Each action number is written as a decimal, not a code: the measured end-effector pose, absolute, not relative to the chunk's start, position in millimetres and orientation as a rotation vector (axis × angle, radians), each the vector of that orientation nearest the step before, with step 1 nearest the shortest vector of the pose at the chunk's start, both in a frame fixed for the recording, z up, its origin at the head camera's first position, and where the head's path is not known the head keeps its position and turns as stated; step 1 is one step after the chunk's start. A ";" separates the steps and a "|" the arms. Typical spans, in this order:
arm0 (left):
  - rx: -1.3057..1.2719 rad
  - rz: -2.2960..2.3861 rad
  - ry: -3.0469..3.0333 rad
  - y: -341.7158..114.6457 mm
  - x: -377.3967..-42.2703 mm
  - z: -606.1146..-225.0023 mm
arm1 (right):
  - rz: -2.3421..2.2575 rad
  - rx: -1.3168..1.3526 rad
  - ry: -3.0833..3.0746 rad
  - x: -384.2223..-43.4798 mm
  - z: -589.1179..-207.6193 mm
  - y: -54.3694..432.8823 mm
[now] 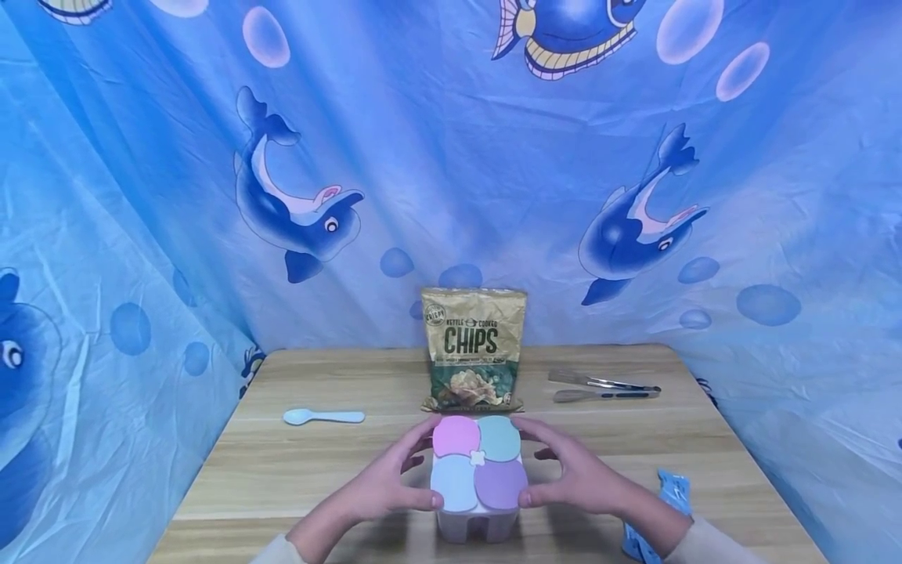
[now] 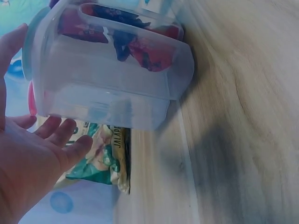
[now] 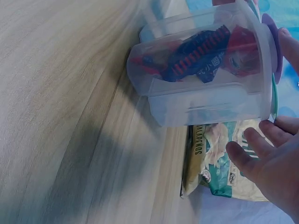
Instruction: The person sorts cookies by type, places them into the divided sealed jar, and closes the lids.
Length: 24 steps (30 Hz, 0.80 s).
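Observation:
A clear plastic box (image 1: 478,517) with four compartments stands on the table. Its petal-like lids are pink, teal, light blue and purple. Red and blue wrapped packets (image 3: 201,53) show through the front compartments in the wrist views; the back ones look bare. My left hand (image 1: 395,482) is at the box's left side, thumb at the light blue lid (image 1: 454,482) and forefinger by the pink lid (image 1: 455,435). Mirroring it, my right hand (image 1: 574,474) has its thumb at the purple lid (image 1: 502,484) and forefinger by the teal lid (image 1: 499,438). The other fingers spread loosely, off the walls.
A chips bag (image 1: 474,348) stands upright right behind the box. To the left lies a light blue spoon (image 1: 324,417); tongs (image 1: 606,388) lie at the back right. A blue packet (image 1: 674,493) is partly under my right forearm. A blue sea-print curtain (image 1: 451,157) surrounds the table (image 1: 282,470).

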<state>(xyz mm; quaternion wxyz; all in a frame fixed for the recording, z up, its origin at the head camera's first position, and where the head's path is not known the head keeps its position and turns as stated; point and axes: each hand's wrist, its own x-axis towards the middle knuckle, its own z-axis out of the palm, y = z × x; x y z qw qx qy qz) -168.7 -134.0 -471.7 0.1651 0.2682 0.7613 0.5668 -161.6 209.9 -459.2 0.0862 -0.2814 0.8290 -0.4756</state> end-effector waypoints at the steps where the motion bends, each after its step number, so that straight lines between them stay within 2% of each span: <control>1: 0.773 1.605 2.179 -134.3 -168.6 -472.1 | -1.419 -0.827 2.467 -161.6 -459.4 209.5; 17: 0.837 1.582 2.199 -134.3 -171.1 -474.8 | -1.538 -0.787 2.343 -159.4 -468.7 212.8; 24: 0.831 1.754 2.079 -140.8 -175.8 -487.0 | -1.645 -0.682 2.276 -138.0 -473.5 218.6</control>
